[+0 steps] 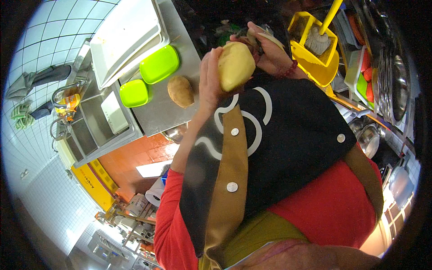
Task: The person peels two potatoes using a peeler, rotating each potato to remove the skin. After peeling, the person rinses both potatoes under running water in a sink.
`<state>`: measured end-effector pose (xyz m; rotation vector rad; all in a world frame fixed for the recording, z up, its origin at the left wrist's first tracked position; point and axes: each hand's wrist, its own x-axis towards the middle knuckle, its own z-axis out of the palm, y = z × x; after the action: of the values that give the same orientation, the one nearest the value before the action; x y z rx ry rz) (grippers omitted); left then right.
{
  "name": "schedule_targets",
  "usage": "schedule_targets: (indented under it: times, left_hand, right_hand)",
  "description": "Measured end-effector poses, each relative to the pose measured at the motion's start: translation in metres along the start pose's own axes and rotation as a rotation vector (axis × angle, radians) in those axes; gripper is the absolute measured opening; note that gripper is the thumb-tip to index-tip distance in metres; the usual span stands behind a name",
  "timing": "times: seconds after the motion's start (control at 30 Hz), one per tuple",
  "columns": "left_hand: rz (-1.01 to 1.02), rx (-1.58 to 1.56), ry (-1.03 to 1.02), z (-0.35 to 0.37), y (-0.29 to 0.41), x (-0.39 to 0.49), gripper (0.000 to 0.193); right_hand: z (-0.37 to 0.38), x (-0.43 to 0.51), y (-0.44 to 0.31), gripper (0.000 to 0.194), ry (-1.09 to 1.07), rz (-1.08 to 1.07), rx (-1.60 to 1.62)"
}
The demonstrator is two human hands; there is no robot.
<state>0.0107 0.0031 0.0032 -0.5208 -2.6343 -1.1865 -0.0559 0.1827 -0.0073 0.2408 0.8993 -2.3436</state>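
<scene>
In my left hand [210, 76] is a peeled yellow potato [236, 66], its flesh bare on the side facing me. My right hand [271, 49], with a dark red bead bracelet at the wrist, is just beyond the potato. Pale and brown strips of potato peel [270, 35] lie against its fingers and palm; whether a peeler is among them is hidden. Both hands are above a dark area, seemingly a black bin liner [216, 25] with green scraps. An unpeeled brown potato [180, 91] rests on the steel counter [158, 116], left of my left hand.
Two lime-green trays [159, 64] and stacked white trays [126, 37] stand on the counter. Beyond its edge is a steel sink [98, 111] with taps. To the right are a yellow mop bucket [317, 44] with a mop and a shelf holding a tub of red and green items [364, 76].
</scene>
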Motion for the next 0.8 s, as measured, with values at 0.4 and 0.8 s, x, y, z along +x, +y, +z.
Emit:
schedule_targets:
  times: [0.4,0.8]
  left_hand:
    - [0.133,0.210,-0.222,0.003,-0.007,0.004,0.092]
    - [-0.973,-1.336,-0.266,-0.014,0.004,0.000,0.068]
  right_hand:
    - [-0.024,-0.008,0.027,0.056,-0.249,0.332,0.385]
    - [-0.005,-0.002,0.014,0.047,-0.020,0.166,0.127]
